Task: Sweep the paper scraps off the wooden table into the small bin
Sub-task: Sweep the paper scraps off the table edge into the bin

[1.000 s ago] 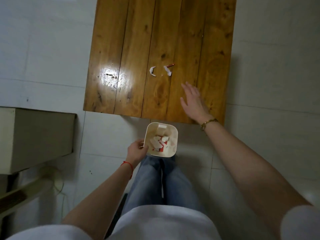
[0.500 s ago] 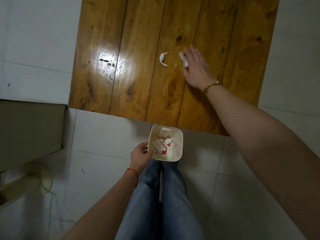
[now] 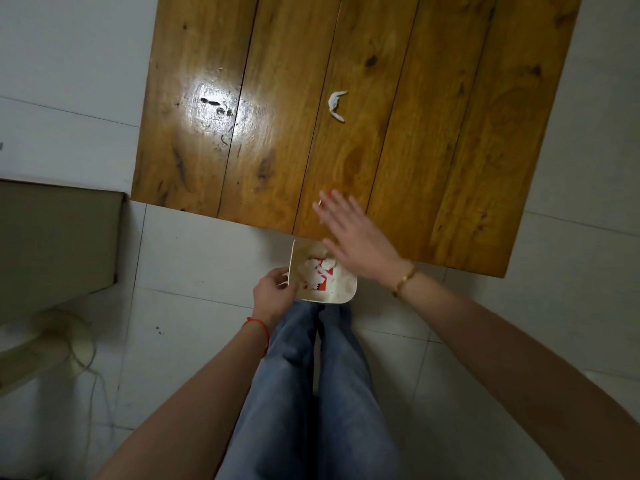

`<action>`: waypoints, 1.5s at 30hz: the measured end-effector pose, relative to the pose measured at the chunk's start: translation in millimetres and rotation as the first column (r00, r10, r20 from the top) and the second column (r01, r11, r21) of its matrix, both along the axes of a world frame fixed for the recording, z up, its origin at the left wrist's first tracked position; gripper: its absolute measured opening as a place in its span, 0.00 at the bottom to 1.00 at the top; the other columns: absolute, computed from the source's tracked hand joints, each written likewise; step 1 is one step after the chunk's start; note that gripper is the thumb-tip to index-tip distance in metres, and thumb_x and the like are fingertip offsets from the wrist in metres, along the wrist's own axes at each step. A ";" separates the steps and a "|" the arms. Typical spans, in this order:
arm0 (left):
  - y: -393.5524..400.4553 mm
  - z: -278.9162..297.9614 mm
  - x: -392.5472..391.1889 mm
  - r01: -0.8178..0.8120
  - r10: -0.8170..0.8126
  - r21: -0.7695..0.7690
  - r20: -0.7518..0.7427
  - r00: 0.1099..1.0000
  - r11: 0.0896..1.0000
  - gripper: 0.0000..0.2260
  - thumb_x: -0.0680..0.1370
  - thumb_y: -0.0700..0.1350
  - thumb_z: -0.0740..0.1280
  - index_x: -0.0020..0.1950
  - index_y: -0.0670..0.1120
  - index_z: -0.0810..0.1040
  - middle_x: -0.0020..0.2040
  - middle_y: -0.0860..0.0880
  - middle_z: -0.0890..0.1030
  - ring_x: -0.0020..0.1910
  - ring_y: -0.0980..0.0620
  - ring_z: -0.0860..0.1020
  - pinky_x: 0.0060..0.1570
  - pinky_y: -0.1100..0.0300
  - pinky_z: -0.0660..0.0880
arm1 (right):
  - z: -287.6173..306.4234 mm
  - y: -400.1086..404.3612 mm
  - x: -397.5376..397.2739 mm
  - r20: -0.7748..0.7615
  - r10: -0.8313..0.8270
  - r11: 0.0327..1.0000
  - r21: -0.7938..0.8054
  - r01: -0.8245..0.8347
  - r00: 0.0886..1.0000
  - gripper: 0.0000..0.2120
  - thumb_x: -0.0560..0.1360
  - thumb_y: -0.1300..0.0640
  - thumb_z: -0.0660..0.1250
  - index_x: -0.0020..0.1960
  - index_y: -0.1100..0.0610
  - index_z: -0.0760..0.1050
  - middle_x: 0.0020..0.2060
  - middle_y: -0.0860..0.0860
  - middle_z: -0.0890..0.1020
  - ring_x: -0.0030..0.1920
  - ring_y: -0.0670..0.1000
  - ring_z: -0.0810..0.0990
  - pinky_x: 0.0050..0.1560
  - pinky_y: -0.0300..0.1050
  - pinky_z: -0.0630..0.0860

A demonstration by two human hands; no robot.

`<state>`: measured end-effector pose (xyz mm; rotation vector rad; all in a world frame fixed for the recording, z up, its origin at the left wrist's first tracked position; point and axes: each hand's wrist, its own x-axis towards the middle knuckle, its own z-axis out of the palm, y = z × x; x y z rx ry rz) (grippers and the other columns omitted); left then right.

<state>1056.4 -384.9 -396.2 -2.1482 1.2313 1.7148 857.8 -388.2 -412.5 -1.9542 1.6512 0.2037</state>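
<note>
A wooden table (image 3: 433, 140) of several planks fills the upper frame. One curved white paper scrap (image 3: 336, 105) lies near its middle. My right hand (image 3: 349, 233) is flat with fingers spread at the table's near edge, just above the bin; a small white and red scrap (image 3: 322, 199) shows at its fingertips. The small white bin (image 3: 343, 291) sits just below the table edge, with white and red scraps inside. My left hand (image 3: 275, 292) grips the bin's left rim.
My legs in blue jeans (image 3: 311, 393) stand under the bin. A beige box-like piece of furniture (image 3: 59, 244) is at the left, with a cable (image 3: 86, 355) on the white tiled floor (image 3: 194, 265).
My right hand has swept from the table's middle back to the near edge, taking the right-hand scrap along. The curved scrap stayed in place. The left hand kept holding the bin.
</note>
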 end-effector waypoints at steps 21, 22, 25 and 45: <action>-9.1 -1.9 6.0 -0.041 0.040 -0.032 -0.035 0.999 0.999 0.17 0.77 0.45 0.65 0.65 0.44 0.74 0.63 0.43 0.78 0.61 0.43 0.77 0.59 0.51 0.74 | 2.1 -121.5 -42.0 0.003 -0.158 0.985 -0.074 0.157 0.987 0.29 0.82 0.46 0.49 0.78 0.58 0.45 0.78 0.56 0.46 0.78 0.53 0.44 0.77 0.52 0.46; -9.0 -1.5 6.7 -0.042 0.041 -0.029 -0.033 0.999 0.999 0.17 0.77 0.45 0.65 0.65 0.44 0.74 0.63 0.43 0.78 0.61 0.43 0.77 0.59 0.51 0.74 | 1.7 -108.3 -36.5 0.005 -0.121 0.989 -0.081 0.121 0.993 0.30 0.82 0.46 0.48 0.78 0.57 0.45 0.78 0.56 0.46 0.78 0.53 0.44 0.77 0.52 0.46; -7.6 0.9 6.8 -0.049 0.048 -0.020 -0.028 0.998 0.999 0.17 0.76 0.44 0.65 0.65 0.43 0.74 0.64 0.43 0.78 0.61 0.42 0.77 0.60 0.50 0.74 | -0.8 -56.1 -15.1 -0.007 -0.003 0.998 -0.064 0.002 1.000 0.30 0.82 0.44 0.47 0.78 0.56 0.42 0.78 0.55 0.44 0.78 0.52 0.41 0.77 0.52 0.45; 66.6 70.1 18.5 -0.026 0.024 -0.050 -0.042 0.999 0.998 0.17 0.74 0.46 0.68 0.62 0.44 0.78 0.58 0.44 0.81 0.50 0.50 0.78 0.54 0.59 0.74 | 65.5 131.7 34.9 0.237 -0.562 0.825 0.099 0.556 0.792 0.27 0.81 0.53 0.55 0.78 0.54 0.51 0.78 0.51 0.51 0.78 0.50 0.47 0.75 0.49 0.50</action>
